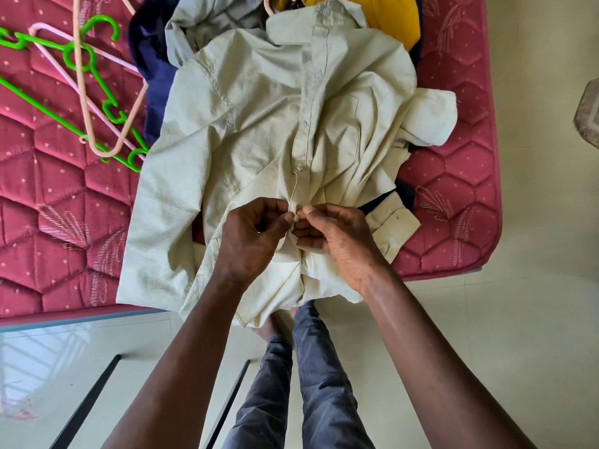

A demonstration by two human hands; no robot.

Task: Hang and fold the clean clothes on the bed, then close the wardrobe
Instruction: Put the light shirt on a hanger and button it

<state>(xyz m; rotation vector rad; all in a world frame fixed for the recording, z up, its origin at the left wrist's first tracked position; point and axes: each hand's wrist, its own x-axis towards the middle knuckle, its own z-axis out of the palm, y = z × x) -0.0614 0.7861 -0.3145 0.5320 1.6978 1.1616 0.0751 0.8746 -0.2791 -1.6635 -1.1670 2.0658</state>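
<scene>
Forearms, two, bare, entered from the lower edge and met over the near hem of the garment.

Item 1. Pale cream long-sleeved button-front cotton shirt (252, 124), laid face up on the near edge of the bed, collar away from the person, hem hanging just over the bed's side. Its long axis ran straight away from the person, along the button placket (304, 121).

Grip. Left hand (249, 241) pinched the placket's edge between thumb and curled fingers. Right hand (334, 241) pinched the facing edge, fingertips touching those of the left. Both were at the placket's lower end, equally near. The step was judged to be buttoning. The buttons farther up appeared fastened, so any remaining work lay toward the hem, nearer the person.

Item 2. Folded cream cuff (392, 222), just right of the right hand.

Item 3. Navy cloth (152, 76), grey-green garment (194, 27) and mustard-yellow garment (389, 11), heaped beneath and beyond the shirt.

Item 4. Bright green plastic hanger (81, 56), peach plastic hanger (81, 92) and pale pink plastic hanger (48, 30), overlapping, left of the shirt.

Item 5. Maroon quilted mattress (64, 205), bearing all.

Wardrobe: not in view.
</scene>
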